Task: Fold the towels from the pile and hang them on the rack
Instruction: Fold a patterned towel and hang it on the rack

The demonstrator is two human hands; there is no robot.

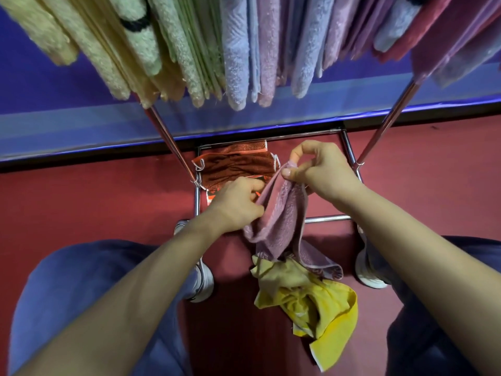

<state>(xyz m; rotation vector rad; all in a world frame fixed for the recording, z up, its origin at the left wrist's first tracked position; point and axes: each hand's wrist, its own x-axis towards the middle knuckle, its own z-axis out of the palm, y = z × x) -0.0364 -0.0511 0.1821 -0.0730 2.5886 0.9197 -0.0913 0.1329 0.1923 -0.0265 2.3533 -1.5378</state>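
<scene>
A mauve pink towel [282, 221] hangs crumpled between both hands above the red floor. My right hand [322, 169] pinches its top corner between thumb and fingers. My left hand [238, 204] grips the towel's left edge lower down. Under it on the floor lies a yellow towel [309, 302] in a loose heap. A brown and orange towel [235, 166] lies on the lower frame of the metal rack [349, 153]. Several folded towels [235, 50] in cream, green, blue, pink and maroon hang in a row across the rack's top.
The rack's slanted chrome legs [168, 137] stand left and right of my hands. A blue wall panel [67, 126] runs behind the rack. My knees in blue trousers [76, 280] and white shoes [203, 280] flank the yellow towel.
</scene>
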